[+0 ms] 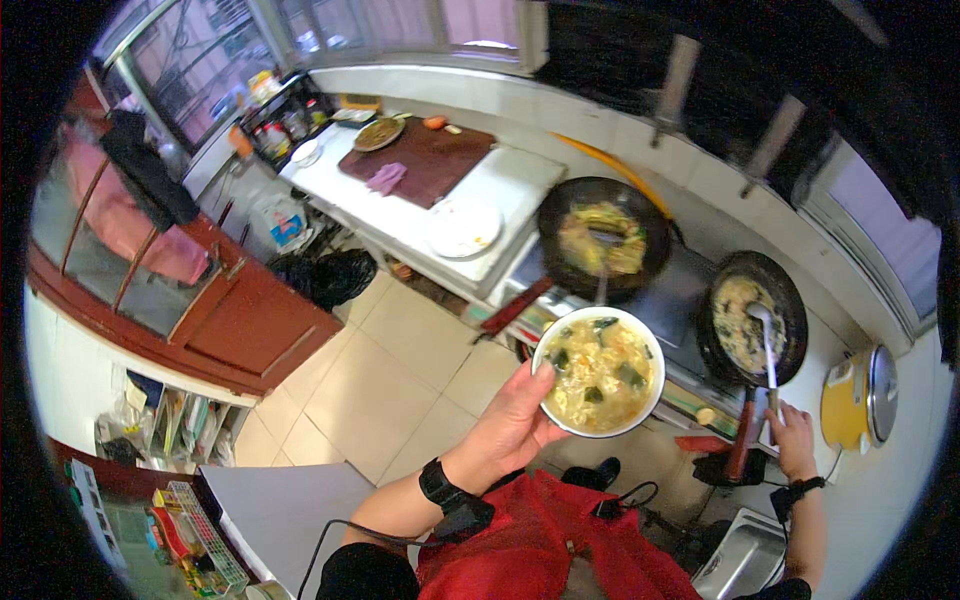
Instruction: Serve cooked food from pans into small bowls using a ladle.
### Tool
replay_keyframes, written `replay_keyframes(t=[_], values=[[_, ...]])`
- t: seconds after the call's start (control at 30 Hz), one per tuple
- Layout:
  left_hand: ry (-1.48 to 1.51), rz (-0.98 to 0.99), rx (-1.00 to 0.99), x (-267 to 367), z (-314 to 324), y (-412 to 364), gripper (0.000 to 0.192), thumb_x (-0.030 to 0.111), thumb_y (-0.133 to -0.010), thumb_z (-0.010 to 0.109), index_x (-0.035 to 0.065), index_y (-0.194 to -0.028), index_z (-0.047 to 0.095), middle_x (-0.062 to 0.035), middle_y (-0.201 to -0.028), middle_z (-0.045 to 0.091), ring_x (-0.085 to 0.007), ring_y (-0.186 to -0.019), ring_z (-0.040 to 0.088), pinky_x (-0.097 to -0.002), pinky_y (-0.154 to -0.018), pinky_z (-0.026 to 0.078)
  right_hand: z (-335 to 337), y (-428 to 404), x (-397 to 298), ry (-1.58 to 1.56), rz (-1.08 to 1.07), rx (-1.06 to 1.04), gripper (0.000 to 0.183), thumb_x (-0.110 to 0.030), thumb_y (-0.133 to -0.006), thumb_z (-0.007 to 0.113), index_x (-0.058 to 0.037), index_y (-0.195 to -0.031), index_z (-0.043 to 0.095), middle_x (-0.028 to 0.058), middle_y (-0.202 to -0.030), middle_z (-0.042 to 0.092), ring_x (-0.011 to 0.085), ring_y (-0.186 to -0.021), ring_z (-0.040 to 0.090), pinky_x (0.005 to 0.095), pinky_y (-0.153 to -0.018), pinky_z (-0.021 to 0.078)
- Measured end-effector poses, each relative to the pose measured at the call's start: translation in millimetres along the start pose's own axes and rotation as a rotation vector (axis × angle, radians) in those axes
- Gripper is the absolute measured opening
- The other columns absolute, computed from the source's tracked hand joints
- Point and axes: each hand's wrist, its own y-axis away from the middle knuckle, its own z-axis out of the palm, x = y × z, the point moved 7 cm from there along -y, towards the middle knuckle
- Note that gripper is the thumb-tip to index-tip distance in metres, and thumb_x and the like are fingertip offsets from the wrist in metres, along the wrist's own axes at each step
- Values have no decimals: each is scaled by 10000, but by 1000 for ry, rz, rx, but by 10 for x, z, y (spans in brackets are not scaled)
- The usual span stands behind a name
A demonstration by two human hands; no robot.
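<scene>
My left hand (517, 412) holds a white bowl (656, 367) by its left side, thumb at the rim; egg soup with dark green pieces fills it. On the right, my right hand (791, 435) grips the handle of a metal ladle (766, 337). The ladle's head rests in a black wok (796, 322) that contains similar soup. Beyond the bowl stands another black wok (555, 202) with a yellow and green dish and a utensil in it. A white plate (463, 225) lies on the counter to its left.
A yellow cooker (844, 401) stands right of the woks. On the far counter are a brown board (450, 161), a purple cloth (387, 179) and a plate of food (379, 135). The red-handled wok handle (517, 304) projects over the stove edge. A metal sink (739, 555) is at lower right.
</scene>
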Motion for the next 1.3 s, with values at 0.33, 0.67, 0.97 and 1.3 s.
replay_keyframes(t=[0.33,0.67,0.97,1.3], values=[[-57,216,174,1611,-1271,578,458,319,-969,511,46,-1315,385,-119,-1257,551,-240,-1096,606,-388,-895,555,-2010,-550,-1795,-338,185,573,590,76,-776,504,-7,-1352,408,220,-1310,478,396,-1183,468,426,-1023,356],[-56,293,347,2785,-2708,317,533,372,-971,485,52,-1373,341,-156,-1350,465,-293,-1214,514,-439,-967,506,-2779,-1798,-3701,-614,-90,517,542,100,-744,550,-9,-1271,485,219,-1277,501,412,-1151,476,479,-985,374],[-20,302,482,4038,-3945,-238,465,327,-1004,412,56,-1375,337,-180,-1353,447,-307,-1199,521,-456,-973,502,-3200,-3038,-4228,-729,-39,478,537,109,-764,538,20,-1290,473,201,-1253,525,394,-1119,495,460,-939,414],[-76,258,387,5323,-5151,-1598,418,323,-1016,378,64,-1344,384,-130,-1327,492,-271,-1180,537,-429,-974,496,-3450,-3799,-4904,-505,124,463,523,143,-763,466,29,-1273,486,208,-1112,525,293,-907,541,336,-706,487]])
